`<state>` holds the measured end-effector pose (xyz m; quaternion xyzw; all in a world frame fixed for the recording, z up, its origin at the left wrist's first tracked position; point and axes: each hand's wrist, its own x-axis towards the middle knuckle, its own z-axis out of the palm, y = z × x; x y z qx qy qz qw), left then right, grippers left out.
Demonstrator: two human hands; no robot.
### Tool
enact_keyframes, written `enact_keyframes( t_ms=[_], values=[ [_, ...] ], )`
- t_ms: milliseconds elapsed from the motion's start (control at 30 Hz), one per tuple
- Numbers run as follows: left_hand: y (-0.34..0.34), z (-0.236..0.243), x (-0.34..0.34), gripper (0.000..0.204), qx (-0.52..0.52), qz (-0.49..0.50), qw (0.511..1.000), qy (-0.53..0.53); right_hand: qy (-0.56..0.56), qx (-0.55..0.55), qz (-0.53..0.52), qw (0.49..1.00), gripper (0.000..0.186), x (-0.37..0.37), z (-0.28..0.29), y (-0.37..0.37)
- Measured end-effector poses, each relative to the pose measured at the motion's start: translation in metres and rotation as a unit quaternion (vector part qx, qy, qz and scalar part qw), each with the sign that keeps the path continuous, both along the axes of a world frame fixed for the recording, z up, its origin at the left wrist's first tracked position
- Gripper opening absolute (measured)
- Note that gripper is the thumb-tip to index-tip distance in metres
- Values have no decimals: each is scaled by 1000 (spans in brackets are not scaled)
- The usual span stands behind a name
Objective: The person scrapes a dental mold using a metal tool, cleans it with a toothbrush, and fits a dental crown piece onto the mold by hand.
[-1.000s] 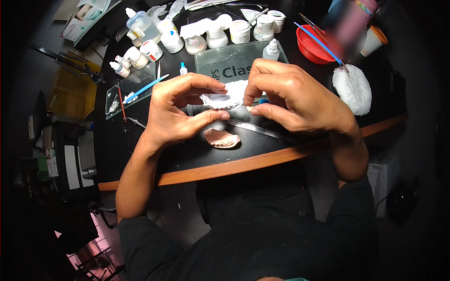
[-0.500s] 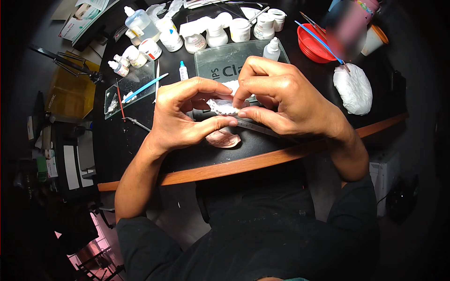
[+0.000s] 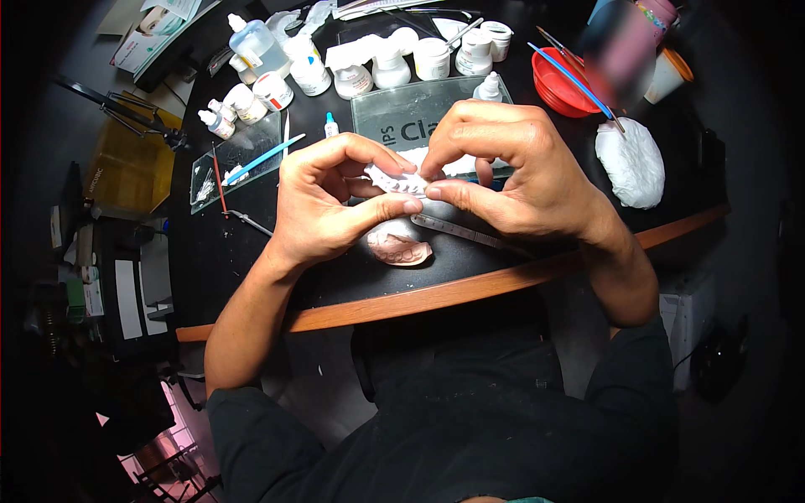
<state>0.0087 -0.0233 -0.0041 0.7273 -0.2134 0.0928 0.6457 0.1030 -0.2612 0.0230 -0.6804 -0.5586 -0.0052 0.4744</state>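
Note:
Between both hands, above the table, is a white dental model [image 3: 397, 183] with a row of tooth shapes along it. My left hand [image 3: 335, 186] pinches its left end between thumb and fingers. At its right end, the thumb and index finger of my right hand [image 3: 503, 172] close on it; whether they also hold some small piece cannot be made out. Just below the hands a pinkish dental cast [image 3: 401, 246] lies on the black table. A clear ruler [image 3: 457, 230] lies beside it, partly under my right hand.
Behind the hands lies a glass slab [image 3: 381, 109], with white jars [image 3: 432, 59] and bottles lined up beyond. A smaller glass plate [image 3: 251, 172] bears a blue stick. To the right are a red bowl [image 3: 553, 92] with brushes across it and a white lump [image 3: 631, 163]. A wooden edge [image 3: 402, 303] borders the table.
The dental model has been tilted in my fingers, so its tooth shapes show more plainly. Both hands stay nearly where they were.

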Motion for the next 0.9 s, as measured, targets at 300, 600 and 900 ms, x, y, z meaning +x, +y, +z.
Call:
enact_keyframes(
  t_ms=[300, 600, 900],
  values=[
    [1, -4, 2, 27, 8, 2, 999, -37, 7, -5, -3, 1000, 14, 1, -2, 1],
    [-2, -6, 2, 24, 51, 7, 995, -84, 18, -2, 13, 1000, 17, 3, -7, 1],
    [3, -8, 2, 27, -67, 17, 998, -15, -6, 37, -1, 999, 24, -2, 0, 5]
  ],
)
